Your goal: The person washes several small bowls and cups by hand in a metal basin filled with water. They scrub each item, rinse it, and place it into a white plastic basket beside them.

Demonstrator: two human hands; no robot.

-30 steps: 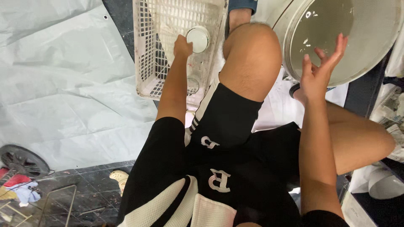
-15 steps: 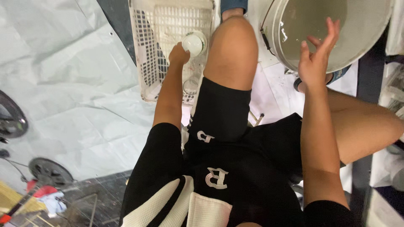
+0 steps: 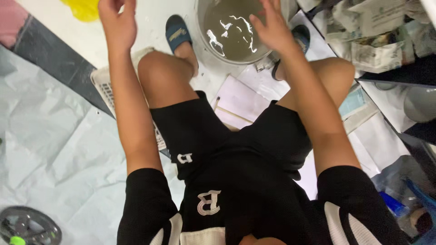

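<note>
I sit on the floor in black shorts with my knees up. My left hand (image 3: 119, 25) is raised above my left knee, fingers loosely apart, and nothing shows in it; the fingertips run off the top edge. My right hand (image 3: 273, 28) is spread open over the near rim of a round metal basin (image 3: 213, 50) holding murky water. A white plastic basket (image 3: 103, 87) lies behind my left forearm and leg, mostly hidden.
My feet in blue slippers (image 3: 177, 31) flank the basin. Crumpled newspaper (image 3: 377, 36) is piled at the top right, above a grey bowl (image 3: 420, 103). A yellow object (image 3: 86, 8) lies at the top left, white sheeting (image 3: 50, 149) covers the left floor, and a metal disc (image 3: 29, 227) sits at the bottom left.
My left hand has come out of the basket, away from the white round object, and now hangs raised and empty. The view has swung right; the right hand stays at the basin.
</note>
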